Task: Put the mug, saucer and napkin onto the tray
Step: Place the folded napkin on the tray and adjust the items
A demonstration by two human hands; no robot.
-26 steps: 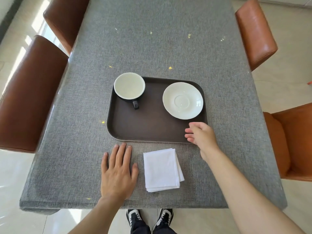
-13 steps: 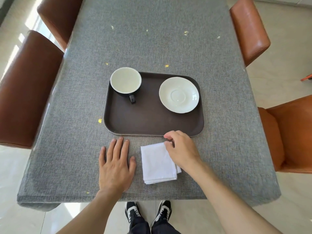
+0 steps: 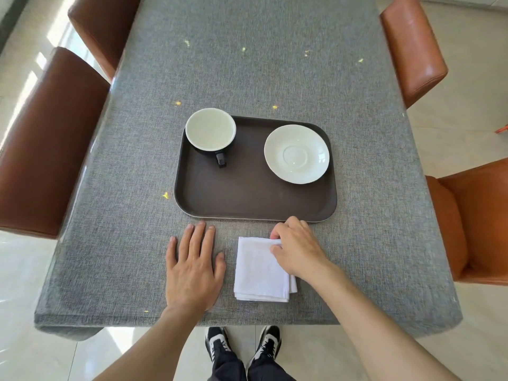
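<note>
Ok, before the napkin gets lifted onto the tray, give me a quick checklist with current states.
1. Mug on tray: ok.
2. Saucer on tray: ok.
3. Bare tray space for napkin, near edge: ok.
4. Right hand on napkin's far corner: ok.
5. Grip closed firmly on the cloth: cannot tell.
6. Left hand flat on table, apart from napkin: ok.
</note>
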